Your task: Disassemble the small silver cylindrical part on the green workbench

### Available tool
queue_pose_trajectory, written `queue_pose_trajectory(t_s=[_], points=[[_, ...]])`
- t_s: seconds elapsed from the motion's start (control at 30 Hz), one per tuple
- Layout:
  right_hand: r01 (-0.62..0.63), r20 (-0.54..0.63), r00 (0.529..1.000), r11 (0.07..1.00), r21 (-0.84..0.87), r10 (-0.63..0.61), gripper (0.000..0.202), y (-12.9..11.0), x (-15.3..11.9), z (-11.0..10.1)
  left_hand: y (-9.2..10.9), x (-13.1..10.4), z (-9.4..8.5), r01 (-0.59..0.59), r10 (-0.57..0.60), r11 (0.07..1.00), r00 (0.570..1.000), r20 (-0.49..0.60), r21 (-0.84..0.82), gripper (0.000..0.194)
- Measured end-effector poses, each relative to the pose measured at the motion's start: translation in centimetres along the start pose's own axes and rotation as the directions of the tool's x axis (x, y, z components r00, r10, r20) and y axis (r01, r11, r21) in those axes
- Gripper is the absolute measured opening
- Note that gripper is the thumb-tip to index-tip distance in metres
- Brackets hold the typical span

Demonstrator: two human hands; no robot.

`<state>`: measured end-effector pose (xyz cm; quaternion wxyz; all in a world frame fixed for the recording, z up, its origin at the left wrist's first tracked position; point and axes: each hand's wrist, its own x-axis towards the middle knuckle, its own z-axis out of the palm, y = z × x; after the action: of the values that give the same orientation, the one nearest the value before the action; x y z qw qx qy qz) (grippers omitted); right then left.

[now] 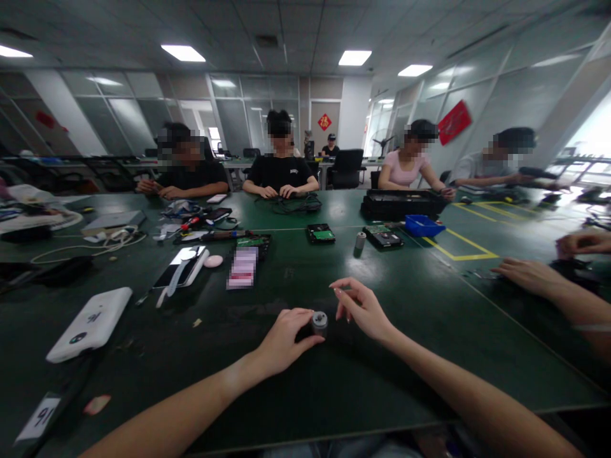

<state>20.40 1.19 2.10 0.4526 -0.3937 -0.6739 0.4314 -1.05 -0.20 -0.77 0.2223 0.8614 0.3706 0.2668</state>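
**Ana:** Head view shows both forearms reaching out over the dark green tabletop (334, 381). What sits between the hands?

**Ben:** A small grey cylinder (319, 320), standing upright on the tabletop near the front middle. It looks like a little motor or metal cap; the picture is too coarse to tell which.

**Ana:** How does the left hand (285, 339) meet it?

**Ben:** It is curled around the base from the left, knuckles up, fingers wrapped in so the piece stays pinned upright against the surface. I judge that as a steadying grip, closed on the cylinder.

**Ana:** And the right hand (361, 307)?

**Ben:** It hovers just beside the top, wrist raised, thumb and forefinger drawn close as if pinching. They may hold something tiny; I cannot tell. It is not touching the cylinder.

**Ana:** Anything close by?

**Ben:** A white device (90, 324) lies well off to the left, a phone (181, 266) farther back, and a second grey cylinder (359, 242) stands beyond. Another person's hand (525, 275) rests on the tabletop at the right, apart from these two. Several people sit along the far edge.
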Motion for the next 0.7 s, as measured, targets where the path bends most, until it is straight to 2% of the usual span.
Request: queue_pose_trajectory(t_s=[0.1,0.2,0.3,0.4,0.57,0.7], points=[[0.020,0.005,1.000,0.999,0.029,-0.020,0.030,-0.2,0.1,-0.1,0.1,0.0,0.0,-0.003,0.003,1.000,1.000,0.000,-0.001,0.032],[0.042,0.118,0.992,0.999,0.035,-0.045,0.032,-0.1,-0.3,0.3,0.2,0.0,-0.1,-0.007,0.007,1.000,1.000,0.006,-0.002,0.031],[0.100,0.186,0.979,0.993,-0.063,-0.087,0.035,0.0,-0.6,0.7,0.2,0.0,-0.1,0.012,-0.012,1.000,1.000,-0.003,-0.003,0.032],[0.164,0.176,0.975,0.974,-0.156,-0.136,0.029,0.0,-0.7,1.0,0.1,0.0,0.0,0.009,-0.009,1.000,1.000,-0.011,-0.006,0.032],[0.208,0.158,0.970,0.965,-0.161,-0.183,0.018,-0.2,-0.5,1.3,-0.2,-0.1,0.2,-0.008,0.008,1.000,0.999,-0.032,-0.008,0.033],[0.238,0.127,0.967,0.963,-0.127,-0.222,0.014,-0.6,-0.1,0.9,-0.2,-0.1,0.1,-0.006,0.006,1.000,1.000,-0.010,-0.008,0.031]])
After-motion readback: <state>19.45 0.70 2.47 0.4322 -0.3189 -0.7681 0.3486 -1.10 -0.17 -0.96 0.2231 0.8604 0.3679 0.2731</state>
